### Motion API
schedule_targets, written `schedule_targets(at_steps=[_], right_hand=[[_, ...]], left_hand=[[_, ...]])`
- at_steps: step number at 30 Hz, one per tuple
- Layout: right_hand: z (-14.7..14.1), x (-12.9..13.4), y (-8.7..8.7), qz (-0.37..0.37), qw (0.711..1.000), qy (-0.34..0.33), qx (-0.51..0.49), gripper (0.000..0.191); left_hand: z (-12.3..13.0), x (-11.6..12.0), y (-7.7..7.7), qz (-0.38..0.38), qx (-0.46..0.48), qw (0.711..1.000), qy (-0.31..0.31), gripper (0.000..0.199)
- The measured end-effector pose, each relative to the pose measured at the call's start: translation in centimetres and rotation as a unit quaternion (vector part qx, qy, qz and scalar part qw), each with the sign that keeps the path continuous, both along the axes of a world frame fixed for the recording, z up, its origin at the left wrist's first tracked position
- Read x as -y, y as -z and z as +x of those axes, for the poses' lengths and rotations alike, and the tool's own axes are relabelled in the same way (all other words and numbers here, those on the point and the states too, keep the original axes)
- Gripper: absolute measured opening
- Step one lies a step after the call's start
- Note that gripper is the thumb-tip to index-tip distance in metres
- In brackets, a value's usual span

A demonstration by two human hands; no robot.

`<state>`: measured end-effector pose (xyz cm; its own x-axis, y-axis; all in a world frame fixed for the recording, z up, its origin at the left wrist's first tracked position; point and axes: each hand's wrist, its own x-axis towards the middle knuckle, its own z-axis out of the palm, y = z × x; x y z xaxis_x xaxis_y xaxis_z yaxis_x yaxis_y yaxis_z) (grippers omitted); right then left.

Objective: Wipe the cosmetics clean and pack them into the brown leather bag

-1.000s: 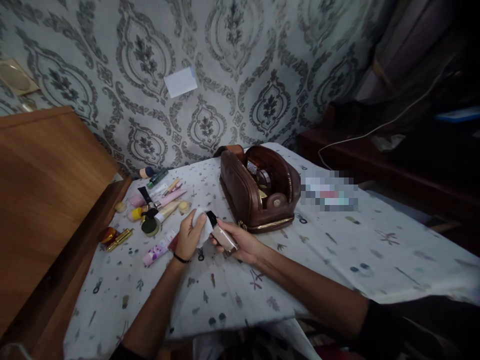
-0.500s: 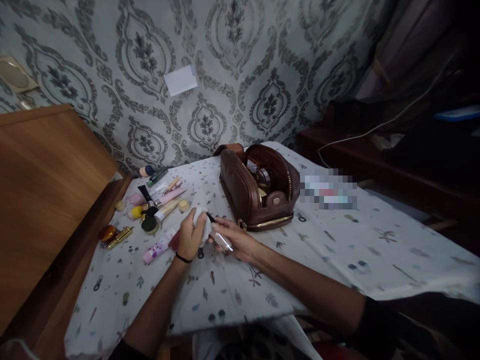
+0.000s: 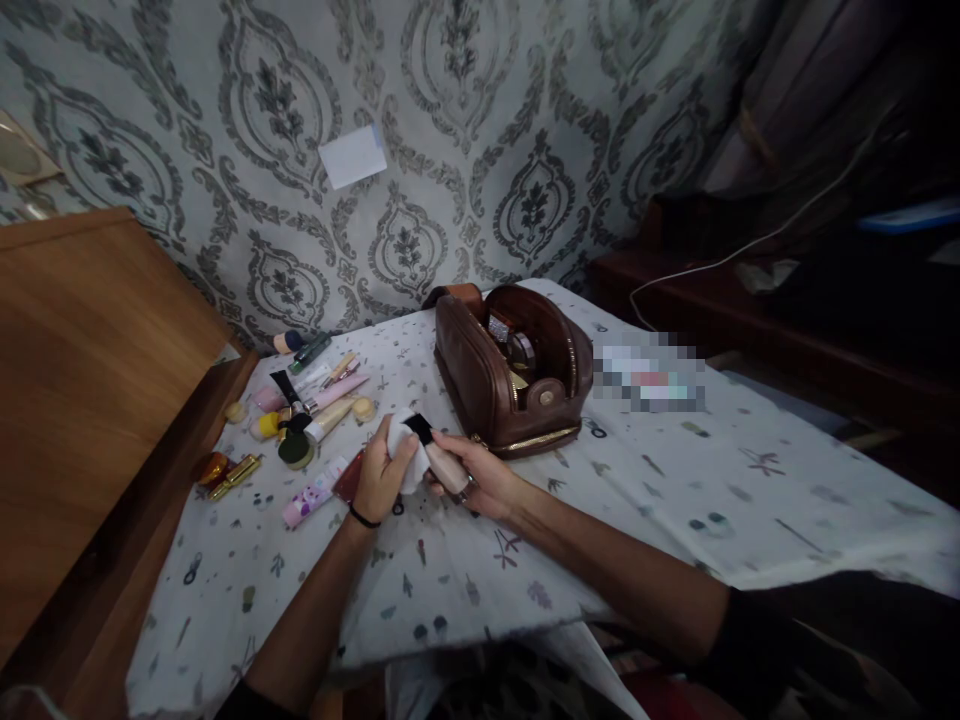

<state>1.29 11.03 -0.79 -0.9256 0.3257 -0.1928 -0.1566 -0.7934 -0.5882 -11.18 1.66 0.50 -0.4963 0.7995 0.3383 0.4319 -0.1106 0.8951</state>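
My left hand (image 3: 379, 474), with a black band at the wrist, is closed on a crumpled white cloth (image 3: 409, 466). My right hand (image 3: 484, 478) grips a clear bottle (image 3: 445, 468) of beige liquid with a black cap (image 3: 418, 428). The cap's end meets the cloth. Behind my right hand stands an open brown bag (image 3: 480, 385) with a few items inside, among them a round container (image 3: 520, 349). A dark red item (image 3: 348, 482) lies partly behind my left hand, beside a pink and purple tube (image 3: 307, 503).
Several tubes, a dark round jar (image 3: 296, 450), gold items (image 3: 235, 477) and an amber container (image 3: 211, 467) lie at the left of the patterned tablecloth (image 3: 450, 600). A wooden panel (image 3: 97, 330) borders the left side. A blurred-out patch covers something right of the bag.
The bottle has turned in my right hand, so more of its black cap shows against the cloth. The whole view has shifted slightly.
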Motion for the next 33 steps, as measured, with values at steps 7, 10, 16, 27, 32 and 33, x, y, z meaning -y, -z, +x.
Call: schedule_targets(at_steps=[7, 10, 16, 27, 32, 33], right_hand=[[-0.3, 0.3, -0.1, -0.021, 1.0, 0.01, 0.001, 0.024], [-0.5, 0.2, 0.0, -0.037, 0.999, 0.039, -0.005, 0.019], [-0.9, -0.2, 0.4, -0.081, 0.993, 0.09, -0.006, 0.012], [-0.5, -1.1, -0.1, -0.156, 0.986, 0.065, -0.008, 0.018], [-0.6, -1.0, -0.1, -0.178, 0.982, 0.065, 0.001, 0.026], [-0.6, -1.0, -0.1, -0.179, 0.982, 0.064, 0.003, 0.026]], left_hand=[[-0.3, -0.4, 0.2, 0.01, -0.018, 0.998, -0.052, 0.04], [0.4, -0.5, 0.7, 0.006, -0.034, 0.998, -0.052, 0.035], [1.3, -0.4, 1.6, -0.007, -0.203, 0.979, -0.021, 0.047], [1.9, 0.4, 2.1, -0.017, -0.386, 0.921, 0.049, 0.06], [2.1, 1.3, 2.5, -0.015, -0.483, 0.875, 0.024, 0.065], [2.1, 1.4, 2.6, -0.007, -0.495, 0.869, 0.012, 0.061]])
